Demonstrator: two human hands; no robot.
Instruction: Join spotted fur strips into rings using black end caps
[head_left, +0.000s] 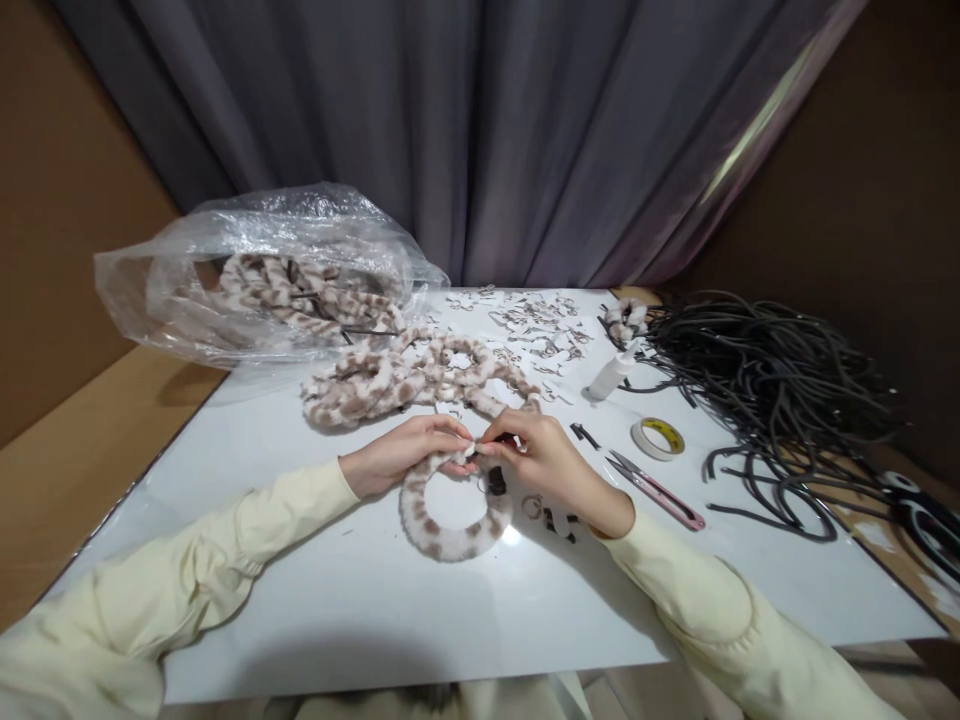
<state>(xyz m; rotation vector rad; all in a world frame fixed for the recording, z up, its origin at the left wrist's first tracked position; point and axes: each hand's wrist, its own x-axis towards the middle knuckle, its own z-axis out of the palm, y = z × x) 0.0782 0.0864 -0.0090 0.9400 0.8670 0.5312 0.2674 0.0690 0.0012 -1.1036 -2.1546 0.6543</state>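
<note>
A fluffy white ring with brown spots (pixel 444 535) lies on the white table in front of me. At its far edge my left hand (pixel 409 452) pinches one end of the fluffy tube between thumb and fingers. My right hand (pixel 536 455) meets it there, fingertips closed at the same spot; whatever small piece they grip is hidden. A short black piece (pixel 496 481) sits on the ring's right side, under my right hand. Just right of the ring lie a small metal ring (pixel 532 507) and several black bits (pixel 561 524).
Spotted fluffy rings (pixel 367 385) are heaped behind my hands, beside a clear plastic bag (pixel 300 225) of more. Metal clasps (pixel 540 320) are scattered at the back. Rightward are a white bottle (pixel 609 375), tape roll (pixel 658 438), pink thread snips (pixel 660 492) and black cords (pixel 772 380).
</note>
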